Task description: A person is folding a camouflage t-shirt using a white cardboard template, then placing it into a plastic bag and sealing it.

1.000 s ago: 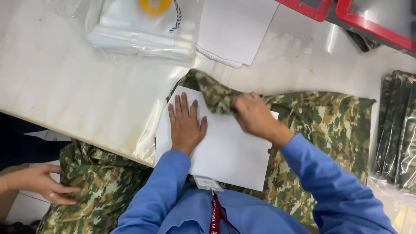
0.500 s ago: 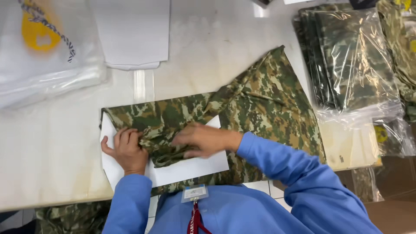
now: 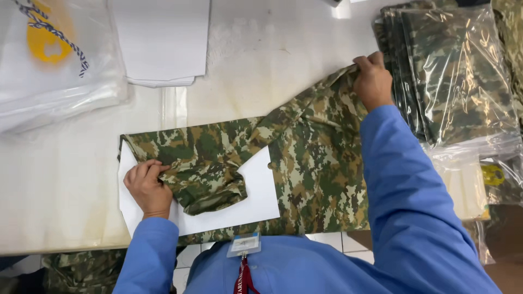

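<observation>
Your left hand sits at the near left of the surface, fingers curled down and pinching the folded edge of the camouflage shirt against the white card beneath it. The cloth there lies directly under and just beyond your fingertips; the sleeve is doubled back over the card and ends in a cuff to the right of your hand.

Your right hand is stretched far out to the upper right, well apart from the left. Its fingers are clenched on the far corner of the shirt, gripping the cloth where it comes to a point. The shirt spreads flat between your two hands, running from the card on the left, across the middle of the surface, up to that raised corner.

Just beside your right hand, touching or nearly touching the gripped corner, lies a stack of bagged camouflage garments in clear plastic. At the far left is a clear plastic bag with a yellow mark, and next to it a pile of white sheets. A badge hangs at your chest.
</observation>
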